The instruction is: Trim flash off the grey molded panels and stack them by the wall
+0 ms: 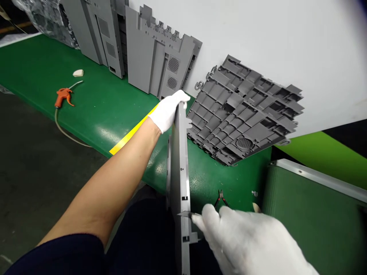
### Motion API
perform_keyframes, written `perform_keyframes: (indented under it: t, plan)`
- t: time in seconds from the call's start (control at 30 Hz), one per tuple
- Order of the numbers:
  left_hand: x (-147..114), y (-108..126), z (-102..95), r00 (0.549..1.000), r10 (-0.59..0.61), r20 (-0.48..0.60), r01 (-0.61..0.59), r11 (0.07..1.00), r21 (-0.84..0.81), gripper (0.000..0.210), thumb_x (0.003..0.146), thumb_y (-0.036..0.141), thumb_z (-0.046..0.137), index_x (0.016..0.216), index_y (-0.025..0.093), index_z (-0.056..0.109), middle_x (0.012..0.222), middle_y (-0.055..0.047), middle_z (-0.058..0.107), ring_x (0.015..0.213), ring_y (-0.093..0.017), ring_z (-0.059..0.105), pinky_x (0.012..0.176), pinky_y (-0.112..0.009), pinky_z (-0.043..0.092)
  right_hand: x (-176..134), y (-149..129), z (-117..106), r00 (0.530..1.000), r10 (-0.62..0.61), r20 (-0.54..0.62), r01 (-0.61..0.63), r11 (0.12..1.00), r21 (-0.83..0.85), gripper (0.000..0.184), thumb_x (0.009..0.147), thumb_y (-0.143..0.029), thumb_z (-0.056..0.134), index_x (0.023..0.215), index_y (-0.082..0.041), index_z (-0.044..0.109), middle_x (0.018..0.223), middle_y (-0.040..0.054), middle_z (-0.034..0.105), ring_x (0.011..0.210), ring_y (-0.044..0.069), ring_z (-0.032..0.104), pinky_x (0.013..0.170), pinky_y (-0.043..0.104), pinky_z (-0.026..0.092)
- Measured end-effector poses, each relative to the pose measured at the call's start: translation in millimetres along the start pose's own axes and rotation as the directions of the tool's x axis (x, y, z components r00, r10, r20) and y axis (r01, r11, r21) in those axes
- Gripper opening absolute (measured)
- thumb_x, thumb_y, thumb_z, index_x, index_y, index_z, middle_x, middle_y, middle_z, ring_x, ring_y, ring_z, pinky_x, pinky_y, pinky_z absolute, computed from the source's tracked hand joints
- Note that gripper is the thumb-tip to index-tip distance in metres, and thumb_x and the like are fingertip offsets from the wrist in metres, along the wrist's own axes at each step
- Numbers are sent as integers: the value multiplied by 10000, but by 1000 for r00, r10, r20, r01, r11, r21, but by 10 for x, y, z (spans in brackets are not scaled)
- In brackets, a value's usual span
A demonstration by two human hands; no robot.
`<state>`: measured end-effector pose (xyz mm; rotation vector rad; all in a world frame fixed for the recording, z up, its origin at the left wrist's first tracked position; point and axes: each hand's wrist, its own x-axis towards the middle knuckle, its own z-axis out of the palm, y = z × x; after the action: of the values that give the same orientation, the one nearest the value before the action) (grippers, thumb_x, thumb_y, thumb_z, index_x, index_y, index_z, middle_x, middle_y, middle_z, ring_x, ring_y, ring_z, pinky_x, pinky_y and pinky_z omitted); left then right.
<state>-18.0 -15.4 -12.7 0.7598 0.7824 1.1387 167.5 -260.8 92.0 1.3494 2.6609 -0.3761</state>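
A grey plastic panel (184, 152) stands on edge in front of me, its narrow side facing up. My left hand (169, 110), in a white glove, is closed over the panel's far end. In the lower right, my gloved right hand (243, 236) grips a knife, most of which the fingers hide. The knife's thin blade (185, 214) lies across the panel's narrow edge, between two small square slots. Whether the blade touches the plastic I cannot tell.
Several grey panels (143, 57) lean against the white wall; a ribbed one (237, 110) stands at right. On the green table (100, 99) are an orange air gun (63, 95), a white block (78, 73), yellow tape (132, 131) and cutting pliers (220, 196). A green conveyor belt (312, 214) lies right.
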Motion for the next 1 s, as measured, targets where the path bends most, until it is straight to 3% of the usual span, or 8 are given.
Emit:
perform_keyframes:
  t: [0.4, 0.7, 1.0]
  plan:
    - [-6, 7, 42, 998, -42, -54, 38, 997, -61, 271, 770, 245, 700, 672, 180, 455, 565, 23, 423, 491, -91, 429, 500, -244, 357, 2, -48, -32, 995, 52, 85, -52, 999, -7, 283, 1006, -362, 414, 778, -259, 545, 541, 9, 622, 410, 154, 569, 394, 300, 227]
    - [19, -5, 32, 1000, -18, -23, 17, 999, -43, 260, 776, 232, 687, 669, 173, 458, 579, 19, 423, 494, -85, 418, 500, -228, 334, -7, -62, -17, 994, 87, 63, -85, 996, -25, 317, 1012, -420, 424, 777, -256, 559, 516, 4, 603, 404, 151, 559, 394, 300, 220]
    - [5, 1, 48, 994, -72, -82, 61, 990, -126, 276, 763, 215, 706, 690, 171, 444, 611, 15, 445, 517, -96, 478, 522, -243, 415, -155, -68, 100, 998, 55, 21, -56, 998, 24, 252, 1009, -386, 429, 823, -268, 552, 529, -17, 596, 401, 157, 569, 370, 316, 183]
